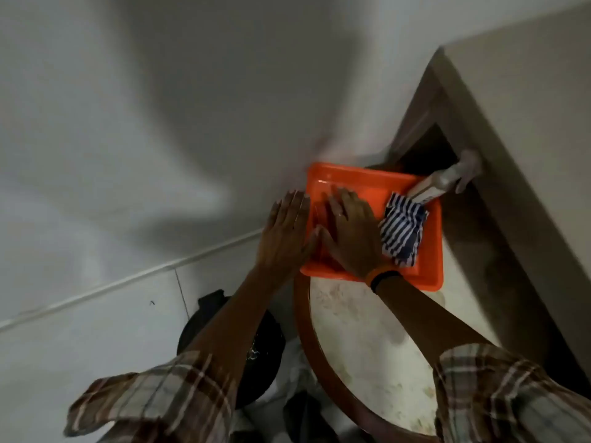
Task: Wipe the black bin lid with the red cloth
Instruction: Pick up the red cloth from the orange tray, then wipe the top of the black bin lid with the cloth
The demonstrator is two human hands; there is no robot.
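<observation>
both forearms are bare below plaid sleeves pushed up toward the elbows; the fabric is checked in brown, beige and off-white with darker crossing stripes, and the cuffs hang loose and wide. the right hand has a band at the wrist, orange on one edge and black on the other. the left hand wears nothing visible

Glossy orange plastic tray, striped cloth, speckled stone-like tabletop with polished wood rim.
</observation>
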